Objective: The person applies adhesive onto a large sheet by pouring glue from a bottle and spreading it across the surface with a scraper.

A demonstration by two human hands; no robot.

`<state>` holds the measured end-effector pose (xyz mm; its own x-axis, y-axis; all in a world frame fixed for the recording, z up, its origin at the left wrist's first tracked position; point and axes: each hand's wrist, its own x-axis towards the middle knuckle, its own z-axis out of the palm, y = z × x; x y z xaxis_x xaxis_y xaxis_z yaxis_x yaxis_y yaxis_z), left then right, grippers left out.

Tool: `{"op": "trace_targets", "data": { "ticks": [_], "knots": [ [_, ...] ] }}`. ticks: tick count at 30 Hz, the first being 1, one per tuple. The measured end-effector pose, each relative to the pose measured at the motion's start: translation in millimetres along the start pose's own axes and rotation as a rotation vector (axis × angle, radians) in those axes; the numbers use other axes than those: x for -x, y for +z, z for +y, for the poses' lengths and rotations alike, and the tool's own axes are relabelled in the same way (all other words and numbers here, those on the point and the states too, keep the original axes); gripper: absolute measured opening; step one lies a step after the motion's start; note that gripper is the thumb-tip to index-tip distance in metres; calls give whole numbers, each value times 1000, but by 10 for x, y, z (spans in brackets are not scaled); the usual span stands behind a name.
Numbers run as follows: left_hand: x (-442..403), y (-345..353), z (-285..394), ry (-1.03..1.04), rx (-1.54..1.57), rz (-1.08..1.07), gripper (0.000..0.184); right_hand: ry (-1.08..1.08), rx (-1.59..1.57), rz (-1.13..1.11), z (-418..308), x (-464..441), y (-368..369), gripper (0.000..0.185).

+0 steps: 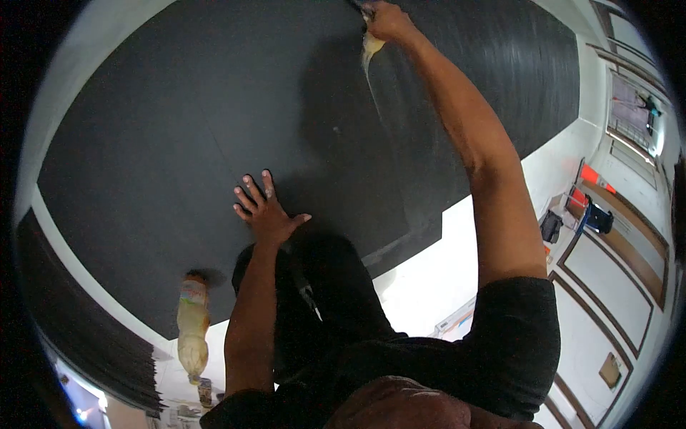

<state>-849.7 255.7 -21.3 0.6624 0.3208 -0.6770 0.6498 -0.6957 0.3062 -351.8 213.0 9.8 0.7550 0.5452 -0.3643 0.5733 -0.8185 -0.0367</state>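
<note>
My right hand [389,23] is closed around a pale yellow brush-like tool [372,44], at the far top of the head view. The tool's upper end is partly hidden by my fingers. From its narrow tip a thin whitish streak runs down the dark grey sheet [179,136]. My left hand [269,217] lies flat on that sheet with fingers spread, holding nothing, in front of my knees. To its lower left is a clear plastic bottle [192,322] with yellowish contents and a reddish-brown end.
White borders [93,264] edge the dark sheet. Faint wet-looking streaks cover its upper right part. A small container [205,393] is beyond the bottle. At right are a dark blue chair-like object [597,217], a black bag [551,226] and panelled walls [607,286].
</note>
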Motion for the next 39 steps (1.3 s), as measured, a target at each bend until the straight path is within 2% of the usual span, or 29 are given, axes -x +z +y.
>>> {"op": "trace_targets", "data": {
  "ticks": [2,4,5,6,7,8,9,11,12,13,14,16,17,18,20,21,23,24,26,27,29,33,35,39],
  "knots": [
    [-23,-10,7,-31,-19,-63,150,-188,36,32,245,340,144,43],
    [-50,-85,58,-70,-29,-102,149,-18,105,-242,197,834,92,49],
    [-36,-122,81,-80,-5,-95,146,-119,16,-191,386,1091,287,55],
    [-31,-187,83,-96,21,-90,143,-47,-46,-260,300,1356,261,55],
    [-86,-269,54,-104,30,-80,143,46,-109,-234,165,1660,175,51],
    [-193,-393,-16,-91,153,156,138,139,-174,-210,47,1836,106,48],
    [-309,-548,-116,-76,269,388,133,130,-173,-211,15,1871,221,48],
    [-748,-1056,-417,-262,331,636,116,606,-414,-9,17,1796,619,42],
    [-1002,-1244,-673,-321,308,734,109,595,-417,-4,-49,1622,577,42],
    [-1229,-1357,-880,-377,285,828,102,739,-749,78,-104,1361,520,39],
    [-1365,-1396,-969,-377,285,828,102,881,-1083,159,-161,1109,470,35],
    [-1552,-1369,-1078,-464,94,834,95,782,-1263,270,-383,632,266,26],
    [-1598,-1395,-1055,-469,93,812,95,705,-1269,282,-539,404,48,13],
    [-1585,-1448,-1029,-474,98,775,95,693,-1231,302,-498,63,144,7],
    [-1455,-1478,-991,-492,98,742,95,483,-1118,41,-688,-281,-358,13],
    [-1515,-1452,-1013,-498,72,744,95,470,-1118,34,-693,-584,-271,13],
    [-1529,-1462,-1026,-516,49,704,95,294,-654,25,-794,-969,-202,24],
    [-1526,-1465,-1036,-527,54,704,95,284,-649,20,-838,-1017,-209,24],
    [-1532,-1463,-1049,-508,75,677,95,87,-265,-50,-973,-996,-351,35],
    [-1547,-1461,-1058,-516,84,680,95,78,-257,-49,-958,-954,-445,35],
    [-1564,-1430,-1094,-510,56,662,95,-133,-51,-34,-767,-878,-509,39],
    [-1538,-1454,-1097,-520,73,642,95,-41,-30,-137,-870,-560,-328,44],
    [-1544,-1450,-1093,-517,87,641,95,-203,-111,-196,-924,-405,-284,45],
    [-1559,-1453,-1088,-515,75,675,94,-286,52,-266,-1127,-657,-683,51]
  ]
}}
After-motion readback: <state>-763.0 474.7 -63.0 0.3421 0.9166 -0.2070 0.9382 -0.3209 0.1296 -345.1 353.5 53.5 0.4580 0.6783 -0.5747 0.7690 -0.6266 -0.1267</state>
